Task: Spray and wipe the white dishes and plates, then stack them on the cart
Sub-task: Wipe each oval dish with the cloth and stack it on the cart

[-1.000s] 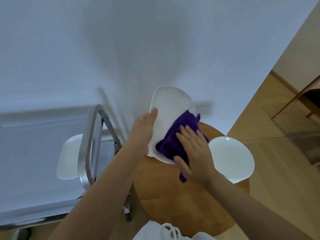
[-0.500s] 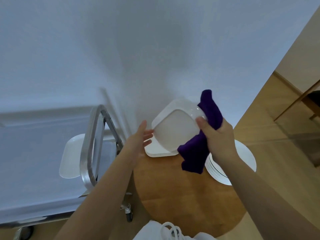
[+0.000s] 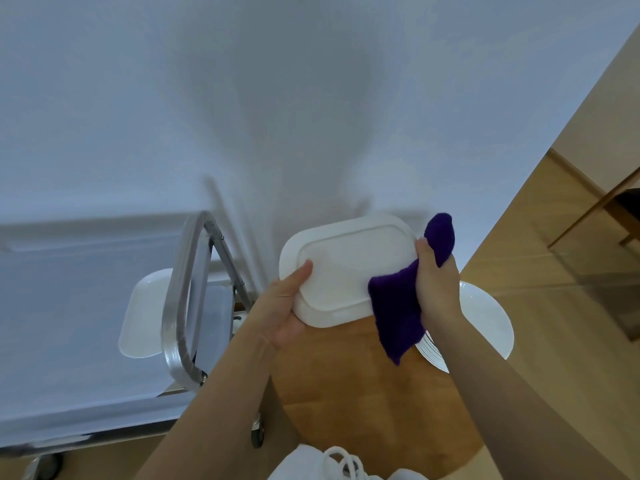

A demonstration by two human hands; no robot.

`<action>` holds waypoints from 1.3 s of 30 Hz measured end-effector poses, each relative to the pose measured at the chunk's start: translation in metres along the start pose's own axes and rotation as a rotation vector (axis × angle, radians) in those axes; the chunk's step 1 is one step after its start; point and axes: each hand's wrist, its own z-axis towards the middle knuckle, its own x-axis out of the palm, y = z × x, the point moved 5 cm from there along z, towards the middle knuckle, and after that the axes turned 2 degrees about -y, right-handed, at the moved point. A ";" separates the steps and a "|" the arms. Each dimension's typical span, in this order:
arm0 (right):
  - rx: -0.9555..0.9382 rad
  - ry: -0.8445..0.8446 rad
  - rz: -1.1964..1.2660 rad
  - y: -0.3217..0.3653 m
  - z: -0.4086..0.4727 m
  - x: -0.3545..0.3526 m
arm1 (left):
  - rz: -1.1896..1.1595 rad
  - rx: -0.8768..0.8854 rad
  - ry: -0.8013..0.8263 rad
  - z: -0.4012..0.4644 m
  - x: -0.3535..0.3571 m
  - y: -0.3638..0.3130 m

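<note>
A white rounded-rectangular dish (image 3: 349,268) is held over the round wooden table (image 3: 349,386) with its underside facing me. My left hand (image 3: 282,310) grips its lower left rim, thumb on the underside. My right hand (image 3: 434,282) grips the dish's right edge together with a purple cloth (image 3: 398,317), which hangs down below the hand. A stack of round white plates (image 3: 485,320) sits on the table, right of my right arm. One white dish (image 3: 145,313) lies on the cart's top shelf (image 3: 69,341).
The cart's metal handle (image 3: 180,296) loops up between the shelf and the table. A white wall (image 3: 277,98) fills the background. Wooden floor (image 3: 571,306) and a chair frame (image 3: 609,209) lie to the right.
The dish has been turned over, underside toward me. My left hand, off it half a second ago, now grips its left rim. My right hand holds dish and cloth at the right edge.
</note>
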 end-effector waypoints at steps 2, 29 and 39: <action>-0.182 0.025 -0.157 0.010 0.001 0.003 | 0.054 0.012 0.016 -0.005 0.006 -0.004; -0.640 0.156 -0.502 0.003 -0.051 0.041 | -0.003 0.204 -0.089 -0.025 0.034 -0.016; -0.083 0.315 -0.021 0.004 0.005 0.009 | 0.042 0.191 -0.002 -0.023 0.007 -0.017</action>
